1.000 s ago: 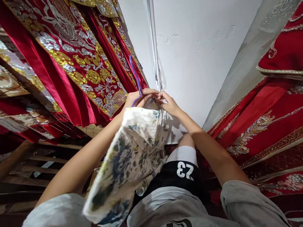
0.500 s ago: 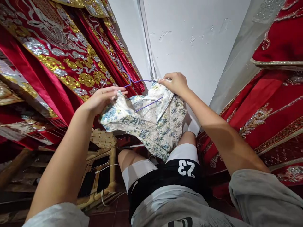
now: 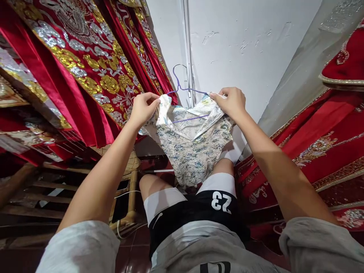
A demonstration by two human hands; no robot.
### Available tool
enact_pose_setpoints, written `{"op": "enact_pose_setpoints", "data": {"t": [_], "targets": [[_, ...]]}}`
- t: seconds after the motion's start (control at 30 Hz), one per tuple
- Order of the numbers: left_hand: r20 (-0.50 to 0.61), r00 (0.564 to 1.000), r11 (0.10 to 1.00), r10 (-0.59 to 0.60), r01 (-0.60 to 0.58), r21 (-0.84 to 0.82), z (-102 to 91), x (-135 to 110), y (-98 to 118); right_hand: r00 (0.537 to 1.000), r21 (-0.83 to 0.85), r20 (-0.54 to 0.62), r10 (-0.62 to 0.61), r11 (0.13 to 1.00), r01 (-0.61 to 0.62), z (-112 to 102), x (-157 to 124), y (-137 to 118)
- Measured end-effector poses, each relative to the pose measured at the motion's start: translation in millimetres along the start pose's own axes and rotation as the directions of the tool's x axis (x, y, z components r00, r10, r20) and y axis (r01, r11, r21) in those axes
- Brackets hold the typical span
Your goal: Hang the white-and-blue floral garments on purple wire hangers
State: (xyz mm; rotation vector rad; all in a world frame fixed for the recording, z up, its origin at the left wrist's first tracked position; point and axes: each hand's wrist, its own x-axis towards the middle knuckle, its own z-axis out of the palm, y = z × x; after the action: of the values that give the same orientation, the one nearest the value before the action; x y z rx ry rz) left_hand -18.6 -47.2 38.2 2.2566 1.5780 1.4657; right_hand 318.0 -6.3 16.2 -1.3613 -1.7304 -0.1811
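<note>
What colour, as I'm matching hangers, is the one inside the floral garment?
The hanger is purple, best seen in the head view.

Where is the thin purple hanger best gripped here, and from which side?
Probably by the neck of the thin purple hanger, just below its curved hook, coming from the hook's side. The neck stands bare between the left hand and right hand, while its sloping ends run into the pale floral fabric garment pinched there.
</note>
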Motion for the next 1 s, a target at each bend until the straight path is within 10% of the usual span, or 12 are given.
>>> {"op": "enact_pose_setpoints", "data": {"t": [0.4,0.7,0.87,1.0], "targets": [[-0.068,0.992,0.982,0.103,-0.091,0.166,-1.3,14.1,10.3,0.999,0.055,-0.021,0.025,0.998,-0.023,-11.6,37.1,-8.6],[-0.005,0.995,0.995,0.101,-0.101,0.025,26.8,-9.8,10.5,0.987,0.084,-0.057,0.152,0.986,-0.147,-28.5,-28.5,3.0],[-0.162,0.971,0.975,-0.176,0.15,-0.162,32.4,-30.7,-47.3,0.975,0.225,-0.134,0.177,0.964,-0.144,-5.0,-50.4,3.4],[0.014,0.83,0.657,-0.557,0.451,-0.605,56.1,-51.6,-79.8,0.943,0.211,-0.266,0.201,0.966,-0.147,24.4,-77.9,-2.5]]}}
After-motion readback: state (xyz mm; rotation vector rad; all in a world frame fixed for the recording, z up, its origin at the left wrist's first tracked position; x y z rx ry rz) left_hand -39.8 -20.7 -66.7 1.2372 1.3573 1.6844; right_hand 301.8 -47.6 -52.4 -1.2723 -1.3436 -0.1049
